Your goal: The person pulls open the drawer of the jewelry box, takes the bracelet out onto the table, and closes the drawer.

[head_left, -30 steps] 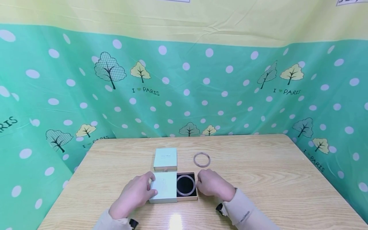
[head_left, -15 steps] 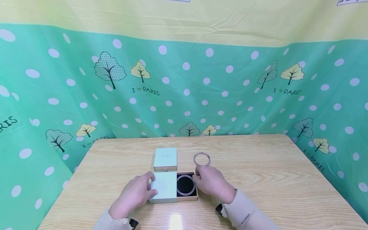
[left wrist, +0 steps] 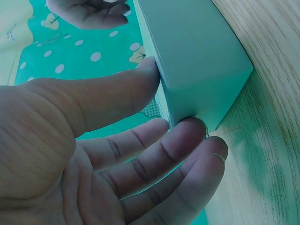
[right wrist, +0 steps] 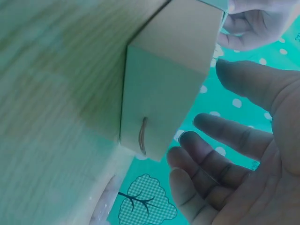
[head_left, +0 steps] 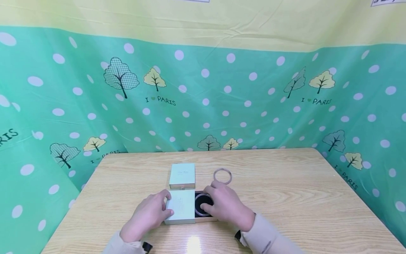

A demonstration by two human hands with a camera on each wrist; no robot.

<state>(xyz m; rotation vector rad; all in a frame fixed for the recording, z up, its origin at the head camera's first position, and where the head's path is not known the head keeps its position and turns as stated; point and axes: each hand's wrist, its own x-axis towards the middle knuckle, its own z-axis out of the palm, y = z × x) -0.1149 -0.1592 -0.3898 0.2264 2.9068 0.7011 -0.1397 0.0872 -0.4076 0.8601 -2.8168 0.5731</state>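
A pale mint slide-out gift box lies on the table with its drawer pulled out to the right. Inside, a pale lilac bangle rests on the black lining, partly covered by my right hand. That hand hovers over the drawer, fingers spread and loosely bent, and holds nothing. In the right wrist view its fingertips stand apart from the drawer front with its small cord loop. My left hand holds the left end of the box, thumb on the top edge and fingers against the end wall.
Behind the first box sits a second mint box, shut. A second lilac bangle lies on the wooden table beyond my right hand. A green dotted curtain hangs along the back and sides.
My right hand has moved left from beside the drawer to above it, and its fingers have spread. The left hand and both boxes stay where they were.
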